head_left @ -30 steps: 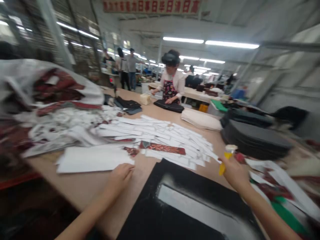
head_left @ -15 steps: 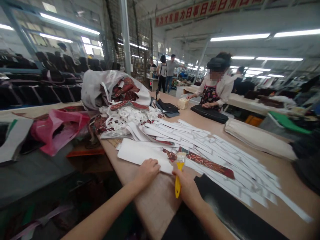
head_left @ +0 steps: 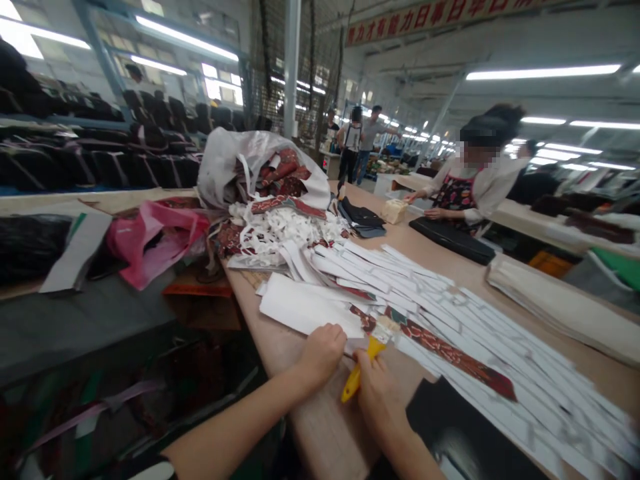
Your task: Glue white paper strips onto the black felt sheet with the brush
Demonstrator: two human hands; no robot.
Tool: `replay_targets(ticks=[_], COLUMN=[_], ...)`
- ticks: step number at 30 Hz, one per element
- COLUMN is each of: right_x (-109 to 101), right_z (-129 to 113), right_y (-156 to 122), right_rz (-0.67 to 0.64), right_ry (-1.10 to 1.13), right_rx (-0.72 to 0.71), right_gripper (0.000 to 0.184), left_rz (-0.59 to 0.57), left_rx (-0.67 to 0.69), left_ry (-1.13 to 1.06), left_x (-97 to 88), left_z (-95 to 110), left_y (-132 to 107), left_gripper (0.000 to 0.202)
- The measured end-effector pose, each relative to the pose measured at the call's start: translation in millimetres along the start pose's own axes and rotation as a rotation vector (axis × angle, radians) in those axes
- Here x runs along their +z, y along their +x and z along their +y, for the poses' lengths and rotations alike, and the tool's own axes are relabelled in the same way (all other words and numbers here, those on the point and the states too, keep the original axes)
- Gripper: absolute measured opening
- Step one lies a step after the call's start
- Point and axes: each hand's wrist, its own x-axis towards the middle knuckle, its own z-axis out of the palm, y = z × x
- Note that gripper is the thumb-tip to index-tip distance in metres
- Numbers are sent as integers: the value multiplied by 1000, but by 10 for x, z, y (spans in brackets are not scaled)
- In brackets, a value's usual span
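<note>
My right hand [head_left: 380, 383] is closed around a paintbrush with a yellow handle [head_left: 353, 383], its pale bristles pointing up and away. Close beside it, my left hand [head_left: 325, 350] has its fingers curled in at the near edge of a white sheet [head_left: 305, 305]. A thin edge shows between the two hands; what the left fingers pinch is hidden. Past the brush tip, a red-brown patterned strip [head_left: 455, 350] lies across many long white strips [head_left: 430, 293] spread over the table. A black sheet [head_left: 465, 427] lies near my right forearm.
A clear plastic bag [head_left: 227, 163] of patterned pieces stands behind a heap of white scraps [head_left: 280, 230]. Across the table [head_left: 270, 340], a person in a floral apron [head_left: 453, 190] handles a black item [head_left: 450, 240]. Left are a pink bag [head_left: 150, 240] and the table's edge.
The view has swung left, so the scene sits further right. The brush handle has tilted toward the lower left, and my left fingers have curled tighter near my right hand.
</note>
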Motion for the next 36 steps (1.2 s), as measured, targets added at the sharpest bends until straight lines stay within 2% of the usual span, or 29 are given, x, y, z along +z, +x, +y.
replay_targets(ticks=[5,7,8,9,11,15,17,18,19,20,21,23,24,25,26,28,29,31,33,36], right_x=[52,45,36,24,-8,-70,-96,-113,-139,-177,-231,-392,-495,-606,-719,-930,-1021,-1170,-1302,-1526], right_z=[9,-6,-21,-39,-75,-110,-102,-92,-78,-62,-45,-13,-2,3,2,-14,-27,-54,-70,-25], right_y=[31,34,34,33,34,43,63,81,102,127,151,182,181,164,128,-2,-95,-327,-603,-1066], right_rz=[-29,-37,-39,-46,-72,-133,-172,-194,-213,-221,-210,-131,-64,-5,41,74,71,32,-6,-23], right_ry=[-93,-125,-141,-153,-155,-71,-8,37,101,190,303,581,728,869,994,1176,1228,1261,1239,1122], right_rx=[-11,6,23,40,74,135,194,231,268,306,344,410,435,452,467,525,583,727,850,945], right_gripper=[27,28,29,29,29,30,33,34,34,31,26,14,17,24,30,38,39,37,36,38], left_rz=[108,188,245,316,496,940,1132,1195,1210,1182,1106,893,761,539,379,155,110,109,114,-12], left_rx=[0,-27,-64,-119,-275,-579,-658,-660,-629,-575,-495,-385,-347,-324,-315,-321,-333,-366,-387,-375], left_ry=[-15,-42,-57,-71,-93,-106,-97,-106,-157,-230,-335,-508,-594,-805,-1000,-1275,-1362,-1455,-1497,-1535], left_x=[71,-9,-105,-247,-679,-1901,-2388,-2524,-2570,-2524,-2395,-1963,-1709,-1462,-1242,-929,-840,-762,-752,-723], left_z=[-38,-114,-189,-297,-614,-1348,-1493,-1470,-1385,-1241,-1049,-557,-281,-2,268,737,924,1193,1355,1494], left_y=[116,204,249,291,350,285,174,120,75,42,22,8,7,6,5,10,21,65,131,215], left_gripper=[14,11,12,13,19,20,22,25,27,29,29,31,30,28,26,26,27,27,23,22])
